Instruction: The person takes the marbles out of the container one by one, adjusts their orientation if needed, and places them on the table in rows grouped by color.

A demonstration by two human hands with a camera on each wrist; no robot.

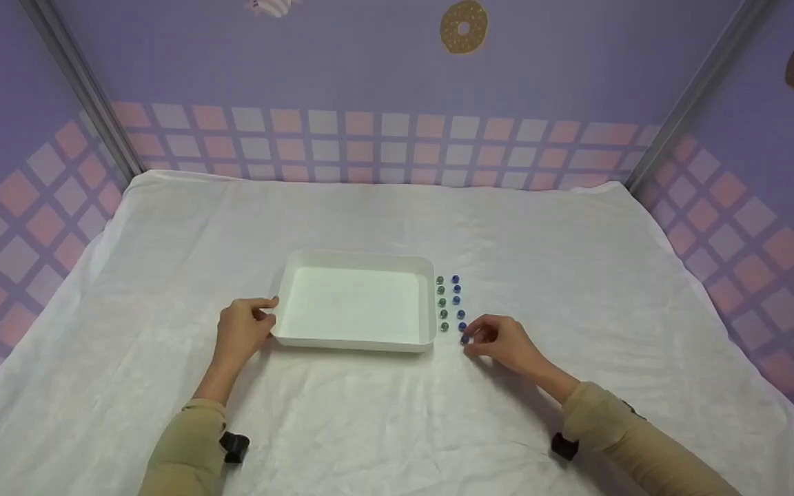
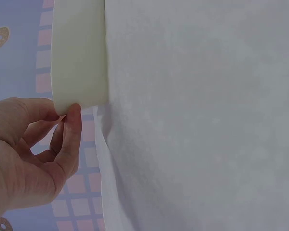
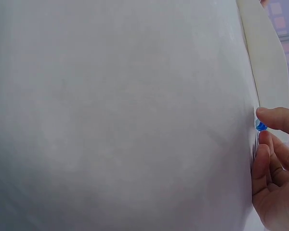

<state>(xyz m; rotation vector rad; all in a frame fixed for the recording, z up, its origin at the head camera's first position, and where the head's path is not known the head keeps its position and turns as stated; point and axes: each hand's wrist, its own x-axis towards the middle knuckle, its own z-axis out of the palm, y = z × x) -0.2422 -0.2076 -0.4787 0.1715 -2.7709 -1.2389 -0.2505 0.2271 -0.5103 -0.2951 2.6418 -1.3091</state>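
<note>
A shallow white tray (image 1: 355, 346) lies on the cloth in the middle of the head view. My left hand (image 1: 244, 327) pinches its left wall near the front corner; the left wrist view shows thumb and fingertip at the tray's corner (image 2: 81, 57). Right of the tray, green glass marbles (image 1: 442, 302) form a column, with a second column of blue marbles (image 1: 456, 300) beside it. At the near end of the blue column, my right hand (image 1: 507, 342) holds the nearest blue marble (image 3: 261, 125) between thumb and fingertip, low at the cloth.
A wrinkled white cloth (image 1: 369, 427) covers the table. Purple panels with pink and white checks (image 1: 359, 124) enclose the back and both sides, joined by grey corner posts (image 1: 87, 83). Black devices (image 1: 234, 448) sit at both wrists.
</note>
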